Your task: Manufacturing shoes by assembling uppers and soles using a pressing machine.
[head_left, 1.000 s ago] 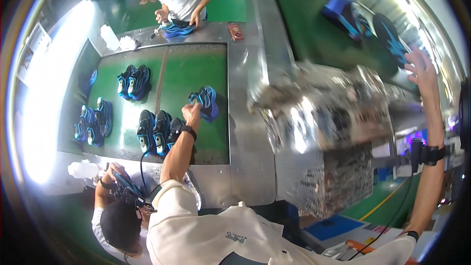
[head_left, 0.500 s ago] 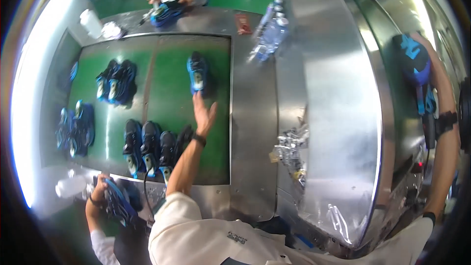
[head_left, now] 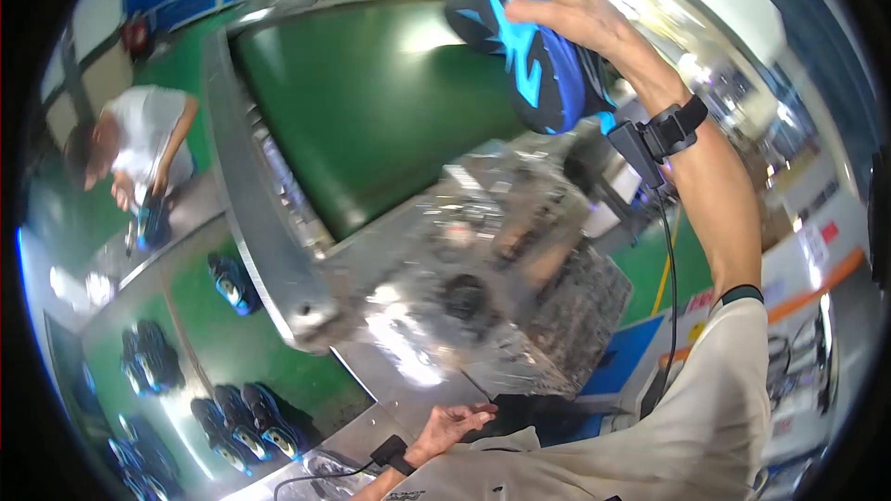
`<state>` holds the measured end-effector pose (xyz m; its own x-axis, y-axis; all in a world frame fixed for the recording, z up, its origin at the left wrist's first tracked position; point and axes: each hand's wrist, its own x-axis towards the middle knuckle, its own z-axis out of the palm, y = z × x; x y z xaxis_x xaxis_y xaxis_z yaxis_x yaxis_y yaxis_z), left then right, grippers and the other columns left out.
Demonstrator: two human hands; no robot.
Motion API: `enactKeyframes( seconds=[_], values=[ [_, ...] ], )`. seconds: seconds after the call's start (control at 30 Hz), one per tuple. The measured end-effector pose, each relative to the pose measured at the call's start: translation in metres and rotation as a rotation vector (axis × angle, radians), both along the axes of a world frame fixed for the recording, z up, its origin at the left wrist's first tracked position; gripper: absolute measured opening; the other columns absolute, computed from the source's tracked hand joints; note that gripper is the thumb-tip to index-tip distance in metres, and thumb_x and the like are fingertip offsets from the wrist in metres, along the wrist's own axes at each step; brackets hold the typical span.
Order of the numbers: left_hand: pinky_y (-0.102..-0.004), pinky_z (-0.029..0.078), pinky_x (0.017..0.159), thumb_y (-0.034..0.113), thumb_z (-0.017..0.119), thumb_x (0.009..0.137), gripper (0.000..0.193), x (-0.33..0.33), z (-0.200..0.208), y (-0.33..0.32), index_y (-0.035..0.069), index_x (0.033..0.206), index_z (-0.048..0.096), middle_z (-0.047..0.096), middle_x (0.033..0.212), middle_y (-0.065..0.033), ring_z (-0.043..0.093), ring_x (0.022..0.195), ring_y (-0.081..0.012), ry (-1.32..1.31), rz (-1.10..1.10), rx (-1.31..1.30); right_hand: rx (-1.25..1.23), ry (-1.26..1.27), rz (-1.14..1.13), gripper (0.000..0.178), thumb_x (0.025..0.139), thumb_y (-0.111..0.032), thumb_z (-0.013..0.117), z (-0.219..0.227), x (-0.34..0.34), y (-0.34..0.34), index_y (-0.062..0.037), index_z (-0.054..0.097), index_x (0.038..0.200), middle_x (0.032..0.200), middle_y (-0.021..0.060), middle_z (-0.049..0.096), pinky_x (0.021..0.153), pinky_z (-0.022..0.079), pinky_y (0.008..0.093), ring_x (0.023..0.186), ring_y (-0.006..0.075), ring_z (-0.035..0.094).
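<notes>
High on the right, my right hand [head_left: 580,9] is closed around a black and blue shoe [head_left: 534,46], with the thumb pressed across its upper. Beside that shoe a second dark shoe shape [head_left: 471,23] shows over a green belt; whether the hand holds it too cannot be told. My left hand [head_left: 455,427] is low in front of my body, its fingers curled together with nothing visible in them. Both wrists wear dark bands with cabled devices.
A metal-edged green conveyor [head_left: 371,102] runs across the upper middle. Clear plastic wrapping [head_left: 445,315] lies heaped on the bench below it. More shoes [head_left: 246,422] stand on another green belt at left, where a co-worker [head_left: 148,130] handles a shoe.
The view has swung to the right. My left hand has drawn back from the shoe on the left belt, its fingers now curled. My right hand still grips its shoe.
</notes>
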<state>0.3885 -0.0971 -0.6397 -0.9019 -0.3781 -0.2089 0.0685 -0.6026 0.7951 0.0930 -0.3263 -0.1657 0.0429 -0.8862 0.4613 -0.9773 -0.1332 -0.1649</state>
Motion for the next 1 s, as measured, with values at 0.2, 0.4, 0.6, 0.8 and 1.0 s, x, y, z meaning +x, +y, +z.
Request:
enactKeyframes(
  seconds=[0.2,0.4,0.6,0.8,1.0],
  values=[
    [-0.0405,0.040,0.109,0.033,0.068,0.092,0.073,-0.078,0.148,-0.017,0.001,0.147,0.033,0.037,0.152,-0.0152,0.042,0.137,-0.0258,0.652,-0.342,-0.091,-0.279,0.044,-0.127,0.086,0.067,-0.023,0.078,0.013,0.044,0.205,0.0006,0.041,0.141,0.113,0.0219,0.065,0.089,0.051,0.0391,0.102,0.0286,0.064],
    [-0.0432,0.045,0.101,0.054,0.058,0.093,0.071,-0.177,0.195,0.048,0.003,0.138,0.036,0.050,0.128,-0.0117,0.054,0.115,-0.0250,0.790,-0.004,-0.590,-0.444,0.235,-0.497,0.111,0.060,-0.033,0.087,-0.090,0.071,0.385,0.0036,0.028,0.146,0.120,0.0274,0.054,0.086,0.047,0.0452,0.096,0.0364,0.057],
    [-0.0424,0.044,0.102,0.035,0.054,0.095,0.048,-0.185,0.190,0.219,-0.001,0.126,0.052,0.059,0.125,-0.0128,0.058,0.115,-0.0268,0.584,-0.557,0.141,-0.426,0.173,-1.117,0.087,0.070,-0.047,0.078,-0.149,0.102,0.597,0.0061,0.048,0.133,0.124,0.0255,0.055,0.090,0.047,0.0436,0.105,0.0363,0.058],
    [-0.0422,0.039,0.107,0.026,0.053,0.093,0.047,-0.192,0.154,0.428,-0.001,0.131,0.051,0.060,0.128,-0.0137,0.056,0.119,-0.0283,0.328,-1.013,0.155,-1.101,-1.161,-0.813,0.056,0.078,-0.021,0.078,-0.295,0.174,0.848,0.0029,0.056,0.124,0.116,0.0070,0.063,0.079,0.052,0.0298,0.092,0.0107,0.059],
    [-0.0304,0.049,0.083,0.036,0.065,0.093,0.054,-0.167,0.142,0.630,-0.005,0.128,0.056,0.065,0.107,-0.0110,0.059,0.095,-0.0151,0.495,-1.286,-0.834,-1.707,-1.210,-1.395,0.033,0.072,-0.015,0.079,-0.387,0.248,1.006,-0.0015,0.066,0.099,0.086,0.0041,0.066,0.067,0.050,0.0293,0.073,0.0128,0.059]
  ],
)
